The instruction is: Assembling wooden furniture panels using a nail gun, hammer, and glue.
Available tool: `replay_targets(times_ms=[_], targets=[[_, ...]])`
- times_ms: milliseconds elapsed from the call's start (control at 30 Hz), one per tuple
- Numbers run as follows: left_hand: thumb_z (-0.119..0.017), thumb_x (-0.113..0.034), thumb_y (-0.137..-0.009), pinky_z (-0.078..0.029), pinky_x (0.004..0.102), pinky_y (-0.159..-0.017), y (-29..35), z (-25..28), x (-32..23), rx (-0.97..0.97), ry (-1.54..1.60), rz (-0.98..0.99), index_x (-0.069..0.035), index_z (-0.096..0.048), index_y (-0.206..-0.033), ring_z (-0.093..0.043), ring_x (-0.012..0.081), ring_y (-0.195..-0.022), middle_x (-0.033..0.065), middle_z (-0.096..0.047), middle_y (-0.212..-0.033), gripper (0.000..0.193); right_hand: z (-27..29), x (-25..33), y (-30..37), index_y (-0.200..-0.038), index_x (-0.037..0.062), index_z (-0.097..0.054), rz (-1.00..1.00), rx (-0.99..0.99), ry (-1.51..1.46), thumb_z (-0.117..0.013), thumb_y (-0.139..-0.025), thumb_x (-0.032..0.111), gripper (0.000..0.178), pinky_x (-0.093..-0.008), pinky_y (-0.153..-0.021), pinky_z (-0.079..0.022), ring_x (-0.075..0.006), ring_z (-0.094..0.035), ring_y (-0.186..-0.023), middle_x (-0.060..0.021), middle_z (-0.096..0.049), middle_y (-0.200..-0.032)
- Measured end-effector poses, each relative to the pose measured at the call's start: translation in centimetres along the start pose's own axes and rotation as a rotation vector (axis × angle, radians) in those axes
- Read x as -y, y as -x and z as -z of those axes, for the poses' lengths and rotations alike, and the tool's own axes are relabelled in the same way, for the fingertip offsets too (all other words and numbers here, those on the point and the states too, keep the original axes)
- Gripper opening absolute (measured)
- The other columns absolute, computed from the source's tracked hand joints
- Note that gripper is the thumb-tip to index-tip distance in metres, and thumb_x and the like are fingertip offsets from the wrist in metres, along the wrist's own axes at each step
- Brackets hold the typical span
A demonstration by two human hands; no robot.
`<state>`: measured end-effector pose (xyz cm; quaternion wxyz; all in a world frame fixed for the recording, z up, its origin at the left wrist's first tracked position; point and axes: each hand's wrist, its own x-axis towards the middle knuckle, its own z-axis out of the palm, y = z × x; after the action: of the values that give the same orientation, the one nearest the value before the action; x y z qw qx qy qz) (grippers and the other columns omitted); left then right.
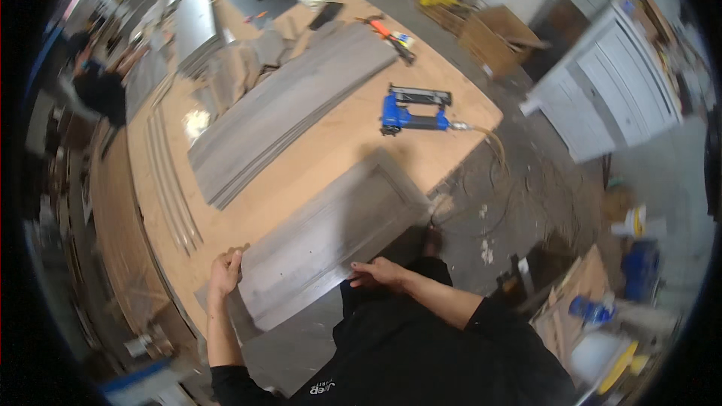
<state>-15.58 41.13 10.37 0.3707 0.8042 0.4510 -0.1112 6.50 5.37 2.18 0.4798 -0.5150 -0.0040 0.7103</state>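
Note:
A long grey wood-grain cabinet door panel (pixel 316 256) with a recessed frame lies at a slant over the near edge of the worktable (pixel 342 131). My left hand (pixel 225 272) is closed around its left end, thumb uppermost. On the near long edge, my right hand (pixel 378 274) pinches the panel with its thumb on top and the other fingers partly hidden beneath. Beyond the panel, a blue nail gun (pixel 412 117) rests on its side with an air hose (pixel 489 135) attached. A stack of grey boards (pixel 293 101) lies across the middle of the table.
Long thin strips (pixel 169 180) lie at the table's left. At the far side are an orange-handled tool (pixel 380 28) and more metallic-looking panels (pixel 197 26). A cardboard box (pixel 496 37) and a white cabinet (pixel 605 79) stand to the right. Another person (pixel 101 90) is at the far left.

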Motion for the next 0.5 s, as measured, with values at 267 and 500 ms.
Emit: replay_targets(times_ms=[267,500], targets=[[-0.067,-0.023,-0.092,-0.038,0.0463,-0.112,-4.9,-7.1,-15.8,-0.136,-0.327,-0.807,-0.01,-0.071,-0.124,-0.05,0.0346,-0.133,0.0131,-0.06,-0.137,0.034,5.0,0.3,1.7,-0.12,0.0012,-0.065,0.558,-1.137,0.215,-0.067,-0.096,0.041,0.046,-0.0383,-0.092,-0.052,-0.0326,-0.069,-0.108,-0.0206,-0.072,-0.11],[-0.076,-0.01,-0.081,-0.031,0.056,-0.115,-9.4,-24.3,-31.5,0.007,-0.282,-1.295,-0.014,-0.071,-0.116,-0.051,0.0331,-0.13,0.0077,-0.061,-0.132,0.035,5.9,2.3,-1.0,-0.142,-0.0039,-0.046,0.925,-1.344,-0.158,-0.074,-0.092,0.019,0.062,-0.0348,-0.094,-0.05,-0.0287,-0.063,-0.115,-0.0217,-0.061,-0.125]])
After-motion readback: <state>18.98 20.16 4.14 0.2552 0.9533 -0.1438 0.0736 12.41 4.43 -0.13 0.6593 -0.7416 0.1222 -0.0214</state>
